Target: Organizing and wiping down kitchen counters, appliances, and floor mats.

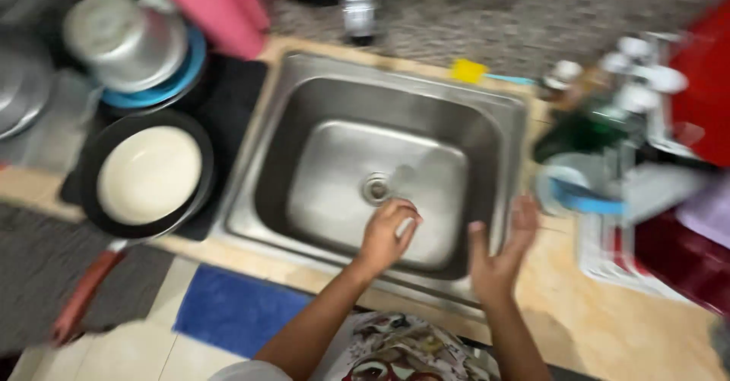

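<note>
A steel sink (pixel 487 115) with a round drain (pixel 376 188) lies below me, and its basin holds nothing else. My left hand (pixel 384 235) hovers over the basin just right of the drain, fingers curled together; blur hides whether anything small is pinched in them. My right hand (pixel 502 253) is over the sink's front right rim, palm turned inward and fingers spread, holding nothing. The two hands are a short gap apart.
A black pan (pixel 95 198) with a red handle and a pale disc inside sits left of the sink. Behind it are an upturned steel pot (pixel 125 39) on a blue plate and a pink container (pixel 217 8). Faucet (pixel 357 4) at the back, yellow sponge (pixel 468 71), crowded dish rack (pixel 631 115) right, blue floor mat (pixel 228 309).
</note>
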